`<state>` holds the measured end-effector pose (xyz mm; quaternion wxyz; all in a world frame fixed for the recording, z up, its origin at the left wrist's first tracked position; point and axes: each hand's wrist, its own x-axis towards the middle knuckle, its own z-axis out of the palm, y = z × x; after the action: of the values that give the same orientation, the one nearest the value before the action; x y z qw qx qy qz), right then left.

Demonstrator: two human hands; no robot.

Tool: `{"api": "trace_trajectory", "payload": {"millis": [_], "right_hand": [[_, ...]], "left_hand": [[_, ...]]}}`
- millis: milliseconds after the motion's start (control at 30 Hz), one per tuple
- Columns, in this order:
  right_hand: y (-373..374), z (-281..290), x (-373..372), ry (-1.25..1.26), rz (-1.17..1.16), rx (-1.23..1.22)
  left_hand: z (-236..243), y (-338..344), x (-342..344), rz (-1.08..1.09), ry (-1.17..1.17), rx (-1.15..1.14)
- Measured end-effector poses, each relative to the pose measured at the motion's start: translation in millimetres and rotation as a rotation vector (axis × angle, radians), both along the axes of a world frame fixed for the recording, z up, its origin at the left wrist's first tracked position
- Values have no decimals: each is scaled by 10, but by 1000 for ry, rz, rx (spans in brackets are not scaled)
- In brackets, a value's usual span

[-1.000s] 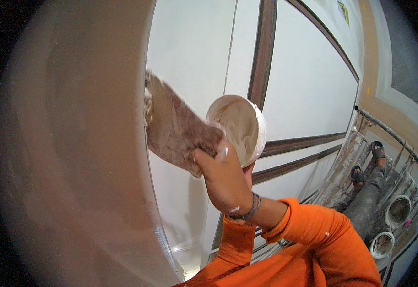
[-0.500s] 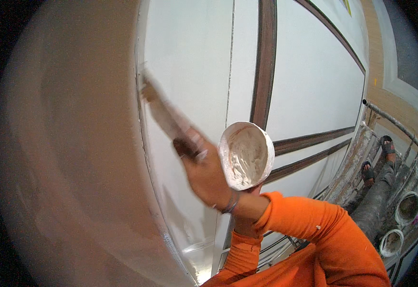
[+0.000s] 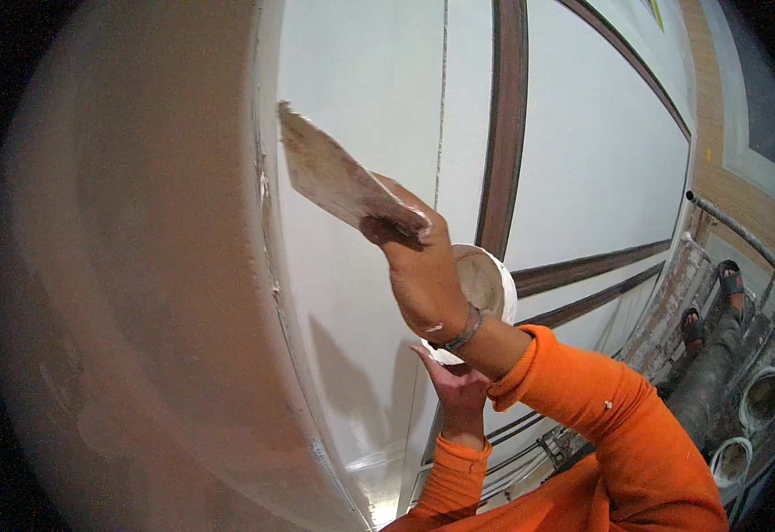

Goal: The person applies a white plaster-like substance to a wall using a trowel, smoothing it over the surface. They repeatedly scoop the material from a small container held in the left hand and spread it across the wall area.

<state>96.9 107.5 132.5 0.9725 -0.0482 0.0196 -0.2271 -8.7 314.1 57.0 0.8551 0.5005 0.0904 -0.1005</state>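
My right hand (image 3: 427, 288) is closed around a putty knife (image 3: 330, 173), a broad flat blade smeared with pale filler. Its tip carries a dab of filler and points up and left, close to the seam (image 3: 268, 230) between the brown surface and the white panel. Behind my right wrist is a white bowl (image 3: 510, 297) with off-white paste inside, partly hidden by that hand. My left hand (image 3: 460, 390) grips the bowl from below, thumb showing at its lower edge; the other fingers are mostly hidden.
A large brown surface (image 3: 157, 266) fills the left. White panels (image 3: 595, 142) with dark brown strips (image 3: 501, 133) are on the right. At lower right, scaffold planks (image 3: 662, 293) have a metal rail (image 3: 742, 235), a person's sandalled feet (image 3: 731, 282) and two buckets (image 3: 764, 399).
My right hand with the putty knife has swung up and right, slightly off the seam, and now covers more of the bowl. The bowl sits a little lower and farther right.
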Motion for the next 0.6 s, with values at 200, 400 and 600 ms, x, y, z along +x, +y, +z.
{"api": "trace_trajectory", "payload": {"millis": [200, 400, 600], "right_hand": [[257, 116, -413, -126, 48, -127], [443, -156, -714, -257, 134, -167], [118, 212, -187, -45, 17, -38]], "left_hand": [[-180, 163, -84, 139, 110, 192], [-83, 121, -80, 166, 128, 207], [-68, 107, -64, 156, 126, 217]]}}
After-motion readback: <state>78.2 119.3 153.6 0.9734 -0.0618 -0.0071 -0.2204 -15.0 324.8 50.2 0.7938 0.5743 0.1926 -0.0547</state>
